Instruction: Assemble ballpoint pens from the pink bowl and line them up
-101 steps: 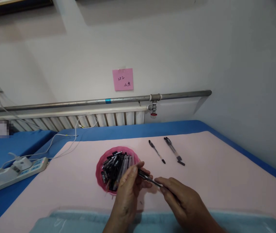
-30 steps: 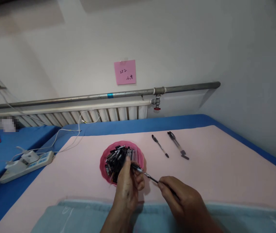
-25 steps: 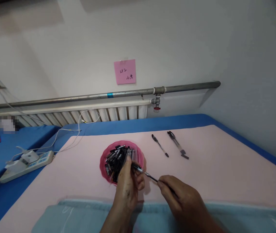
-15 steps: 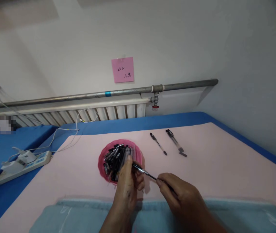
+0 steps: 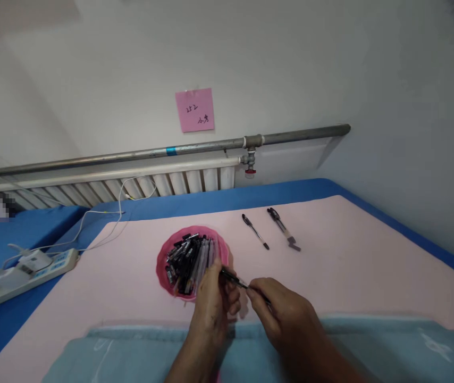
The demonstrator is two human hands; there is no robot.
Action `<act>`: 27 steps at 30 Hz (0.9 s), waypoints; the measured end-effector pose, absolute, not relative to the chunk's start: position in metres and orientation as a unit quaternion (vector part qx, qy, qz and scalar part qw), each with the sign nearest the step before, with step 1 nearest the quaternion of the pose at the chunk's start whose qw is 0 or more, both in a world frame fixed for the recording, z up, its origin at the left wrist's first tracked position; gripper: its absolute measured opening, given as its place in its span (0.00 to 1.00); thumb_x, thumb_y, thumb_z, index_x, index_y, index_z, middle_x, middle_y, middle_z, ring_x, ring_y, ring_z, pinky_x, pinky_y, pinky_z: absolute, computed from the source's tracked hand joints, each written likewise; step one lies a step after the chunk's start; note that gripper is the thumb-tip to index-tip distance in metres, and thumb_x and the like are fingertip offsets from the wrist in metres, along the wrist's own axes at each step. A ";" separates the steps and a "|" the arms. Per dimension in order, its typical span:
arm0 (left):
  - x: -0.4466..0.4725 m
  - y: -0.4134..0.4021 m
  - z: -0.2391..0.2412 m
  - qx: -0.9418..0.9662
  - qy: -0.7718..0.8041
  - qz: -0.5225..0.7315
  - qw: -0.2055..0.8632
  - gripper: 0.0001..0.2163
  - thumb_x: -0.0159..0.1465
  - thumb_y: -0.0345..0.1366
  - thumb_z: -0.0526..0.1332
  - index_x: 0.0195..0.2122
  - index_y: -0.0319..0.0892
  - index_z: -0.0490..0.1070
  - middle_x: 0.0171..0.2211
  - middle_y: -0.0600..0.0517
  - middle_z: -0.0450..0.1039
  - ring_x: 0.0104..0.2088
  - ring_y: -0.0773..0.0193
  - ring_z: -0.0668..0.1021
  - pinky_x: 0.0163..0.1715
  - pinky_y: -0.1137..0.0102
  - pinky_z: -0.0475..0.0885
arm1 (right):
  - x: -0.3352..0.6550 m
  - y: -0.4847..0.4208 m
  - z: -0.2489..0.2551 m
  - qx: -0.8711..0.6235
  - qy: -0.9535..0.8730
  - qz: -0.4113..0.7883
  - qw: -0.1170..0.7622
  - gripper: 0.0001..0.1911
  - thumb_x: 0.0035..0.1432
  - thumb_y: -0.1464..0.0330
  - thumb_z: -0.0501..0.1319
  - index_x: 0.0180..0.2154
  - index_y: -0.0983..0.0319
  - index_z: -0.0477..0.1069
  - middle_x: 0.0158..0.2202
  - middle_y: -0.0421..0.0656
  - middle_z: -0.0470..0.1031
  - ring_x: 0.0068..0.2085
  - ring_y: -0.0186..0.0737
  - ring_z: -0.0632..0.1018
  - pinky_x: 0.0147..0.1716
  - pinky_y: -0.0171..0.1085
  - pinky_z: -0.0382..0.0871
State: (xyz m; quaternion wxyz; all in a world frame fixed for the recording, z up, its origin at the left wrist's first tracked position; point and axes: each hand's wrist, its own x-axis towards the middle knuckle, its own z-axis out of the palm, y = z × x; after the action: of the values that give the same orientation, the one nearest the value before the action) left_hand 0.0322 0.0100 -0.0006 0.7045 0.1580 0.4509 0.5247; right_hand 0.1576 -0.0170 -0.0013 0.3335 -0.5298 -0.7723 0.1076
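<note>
My left hand [image 5: 214,299] is closed around a black pen [image 5: 233,277], just in front of the pink bowl. Its dark end points right and down toward my right hand [image 5: 280,308], whose thumb and forefinger pinch a thin dark piece in line with the pen, like a refill. The fingertips partly hide where the two parts meet. Behind my left hand, the scalloped pink bowl [image 5: 162,274] holds many black pen parts and several clear tubes [image 5: 203,260].
On the pink sheet [image 5: 330,255] lie a single pen [image 5: 255,232] and a small group of pens [image 5: 280,224] with a grey piece [image 5: 294,245]. A power strip [image 5: 59,263] with white cables is at left. Light-blue cloth [image 5: 151,351] covers the near edge; a radiator [image 5: 179,181] stands behind.
My right hand has moved closer to my left, and less of the thin dark rod shows between them. The whole view has shifted slightly.
</note>
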 end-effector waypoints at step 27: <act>0.020 0.014 0.013 0.108 0.474 0.546 0.682 0.17 0.52 0.50 0.60 0.23 0.42 0.60 0.11 0.63 0.52 0.10 0.78 0.53 0.08 0.82 0.44 | 0.146 -0.022 -0.011 -0.534 -0.713 0.251 0.377 0.14 0.60 0.63 0.51 0.27 0.59 0.68 0.20 0.37 0.68 0.21 0.32 0.69 0.22 0.29 0.61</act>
State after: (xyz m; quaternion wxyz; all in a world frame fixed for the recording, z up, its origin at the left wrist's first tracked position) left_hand 0.0202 0.0137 0.0131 0.6823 0.1076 0.4739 0.5461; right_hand 0.1458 -0.0223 -0.0114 0.3770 -0.5344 -0.7135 0.2515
